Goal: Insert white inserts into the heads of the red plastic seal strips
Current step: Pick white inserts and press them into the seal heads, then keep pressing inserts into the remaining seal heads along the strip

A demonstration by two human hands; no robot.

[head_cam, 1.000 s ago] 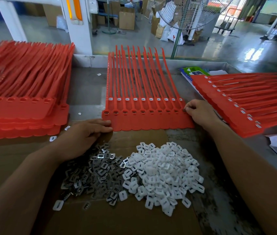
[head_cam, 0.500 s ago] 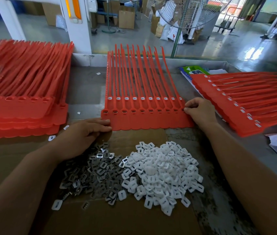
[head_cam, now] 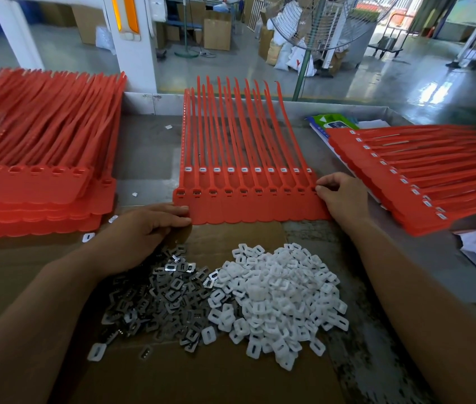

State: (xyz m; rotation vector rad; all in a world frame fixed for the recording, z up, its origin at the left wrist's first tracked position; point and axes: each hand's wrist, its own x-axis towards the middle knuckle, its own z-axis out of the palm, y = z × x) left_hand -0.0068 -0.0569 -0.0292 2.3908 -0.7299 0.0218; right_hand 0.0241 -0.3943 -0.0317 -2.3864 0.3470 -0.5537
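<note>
Hands unmoved: left hand (head_cam: 140,231) flat on red plastic seal-strip sheet (head_cam: 248,208), right hand (head_cam: 341,196) pinching its end head; white plastic inserts (head_cam: 277,295) between forearms untouched.

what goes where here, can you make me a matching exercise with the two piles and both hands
Things:
1. white inserts
2. grey metal clips
3. left hand
4. right hand

Places:
A. pinches the right end of the middle strip sheet
B. right pile on the cardboard
C. fingers flat on the sheet's left near corner
D. left pile on the cardboard

Pairs: 1-B, 2-D, 3-C, 4-A
</note>
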